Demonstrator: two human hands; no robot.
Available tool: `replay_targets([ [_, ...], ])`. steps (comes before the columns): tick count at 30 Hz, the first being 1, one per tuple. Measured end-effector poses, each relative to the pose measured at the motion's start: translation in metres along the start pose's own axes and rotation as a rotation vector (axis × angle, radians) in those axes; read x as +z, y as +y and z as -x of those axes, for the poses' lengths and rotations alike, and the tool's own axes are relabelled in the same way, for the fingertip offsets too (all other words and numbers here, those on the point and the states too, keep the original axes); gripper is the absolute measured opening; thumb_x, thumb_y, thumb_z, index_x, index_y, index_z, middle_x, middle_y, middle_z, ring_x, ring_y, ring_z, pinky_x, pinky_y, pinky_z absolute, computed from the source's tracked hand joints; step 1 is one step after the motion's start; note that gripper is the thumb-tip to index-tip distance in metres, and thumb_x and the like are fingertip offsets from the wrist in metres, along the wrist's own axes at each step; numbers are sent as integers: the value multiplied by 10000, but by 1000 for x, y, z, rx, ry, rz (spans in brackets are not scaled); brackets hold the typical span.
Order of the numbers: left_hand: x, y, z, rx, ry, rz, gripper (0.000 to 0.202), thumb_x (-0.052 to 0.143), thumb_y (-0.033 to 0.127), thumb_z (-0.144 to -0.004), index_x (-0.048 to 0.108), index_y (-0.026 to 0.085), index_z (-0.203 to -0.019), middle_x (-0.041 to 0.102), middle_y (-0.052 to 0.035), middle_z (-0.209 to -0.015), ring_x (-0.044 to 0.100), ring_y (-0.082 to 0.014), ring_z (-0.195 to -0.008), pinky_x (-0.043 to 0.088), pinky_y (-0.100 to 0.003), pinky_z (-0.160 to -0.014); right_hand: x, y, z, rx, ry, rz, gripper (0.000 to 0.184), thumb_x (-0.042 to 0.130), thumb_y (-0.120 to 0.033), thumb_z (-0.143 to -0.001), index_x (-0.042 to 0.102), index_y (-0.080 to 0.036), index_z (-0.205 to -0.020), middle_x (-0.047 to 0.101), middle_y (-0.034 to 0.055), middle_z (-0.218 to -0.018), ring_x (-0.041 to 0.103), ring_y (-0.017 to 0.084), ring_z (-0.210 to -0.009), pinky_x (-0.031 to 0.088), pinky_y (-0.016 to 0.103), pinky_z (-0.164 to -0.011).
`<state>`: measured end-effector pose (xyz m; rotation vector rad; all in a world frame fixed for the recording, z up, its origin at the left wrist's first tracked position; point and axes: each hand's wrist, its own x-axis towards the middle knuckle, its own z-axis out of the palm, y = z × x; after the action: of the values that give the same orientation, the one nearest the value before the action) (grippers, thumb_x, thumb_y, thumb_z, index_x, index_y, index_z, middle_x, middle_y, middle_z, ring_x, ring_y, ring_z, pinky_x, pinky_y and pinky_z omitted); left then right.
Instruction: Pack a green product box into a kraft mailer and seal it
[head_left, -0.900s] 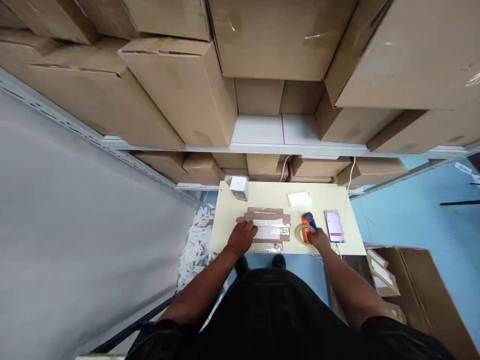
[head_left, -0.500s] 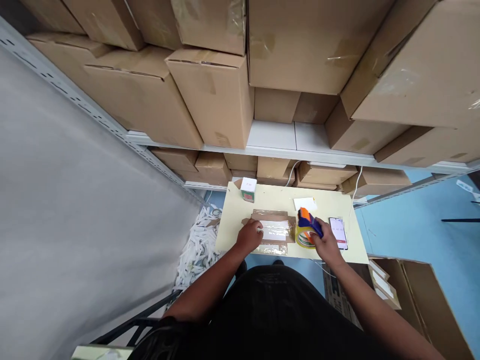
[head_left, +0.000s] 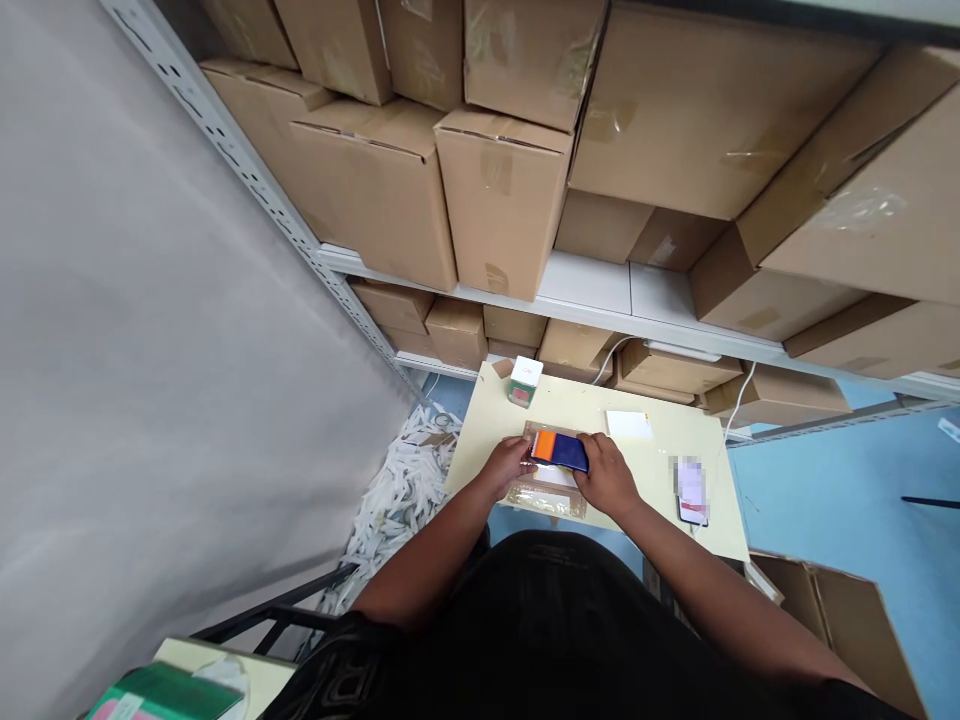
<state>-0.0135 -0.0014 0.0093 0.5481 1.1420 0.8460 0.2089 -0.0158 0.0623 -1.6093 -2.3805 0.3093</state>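
A flat taped cardboard box (head_left: 559, 500) with white labels lies near the front edge of the small table. My right hand (head_left: 609, 475) is closed round the blue end of an orange and blue tape dispenser (head_left: 571, 453), held over the box. At the box's left edge, my left hand (head_left: 508, 468) is closed, fingertips close to the dispenser's orange front. Its exact grip on the box is partly hidden. The tape roll is out of sight beneath the dispenser.
Behind the box stands a small white and green carton (head_left: 525, 380). A white card (head_left: 628, 424) and a phone (head_left: 691, 490) lie to the right. Shelves of cardboard boxes (head_left: 502, 200) rise beyond the table (head_left: 480, 420). Paper strips (head_left: 397, 490) cover the floor at left.
My right hand has brought the tape dispenser left over the box, turning it so its orange end is by my left hand. The camera view has shifted left and tilted.
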Motion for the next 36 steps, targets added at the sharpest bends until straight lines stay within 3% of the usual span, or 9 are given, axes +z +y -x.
replay_targets([
  [6, -2, -7, -4, 47, 149, -184, 217, 662, 390, -870, 676, 175, -845, 652, -13, -658, 627, -142, -590, 522, -239, -550, -2, 1, -7, -57, -68, 72, 559, 614, -238, -835, 535, -118, -1375, 564, 134, -1118, 530, 302, -1046, 468, 420, -973],
  [12, -4, -12, -2, 77, 207, -179, 143, 609, 326, -835, 658, 193, -854, 567, 34, -585, 570, -137, -526, 409, -215, -457, -10, 1, -6, -102, -128, 119, 576, 609, -258, -834, 536, -119, -1389, 564, 120, -1098, 538, 285, -1017, 459, 390, -959],
  [18, -8, -21, -4, 155, 254, -309, 209, 568, 385, -848, 657, 201, -803, 547, 33, -558, 565, -150, -556, 425, -238, -535, -14, -6, -4, -87, -166, 118, 589, 603, -296, -846, 527, -133, -1406, 577, 125, -1121, 546, 293, -1032, 457, 405, -958],
  [26, -4, -31, -14, 84, 250, -332, 290, 556, 446, -882, 712, 203, -899, 675, -18, -681, 652, -201, -696, 503, -292, -662, -22, -5, -1, -96, -216, 149, 595, 594, -283, -840, 522, -140, -1413, 588, 132, -1119, 559, 300, -1003, 462, 425, -949],
  [32, -31, -36, -14, 138, 319, -364, 268, 569, 429, -873, 713, 203, -869, 647, -6, -626, 640, -194, -660, 492, -289, -671, -26, 22, 10, -112, -204, 123, 604, 593, -284, -844, 515, -136, -1425, 593, 124, -1094, 562, 307, -1020, 473, 432, -960],
  [36, -40, -51, -11, 177, 384, -470, 305, 468, 413, -932, 681, 213, -844, 552, 29, -546, 591, -174, -568, 461, -274, -618, -25, 31, 11, -159, -229, 98, 620, 603, -287, -827, 526, -138, -1424, 593, 124, -1112, 563, 297, -1015, 477, 420, -951],
])
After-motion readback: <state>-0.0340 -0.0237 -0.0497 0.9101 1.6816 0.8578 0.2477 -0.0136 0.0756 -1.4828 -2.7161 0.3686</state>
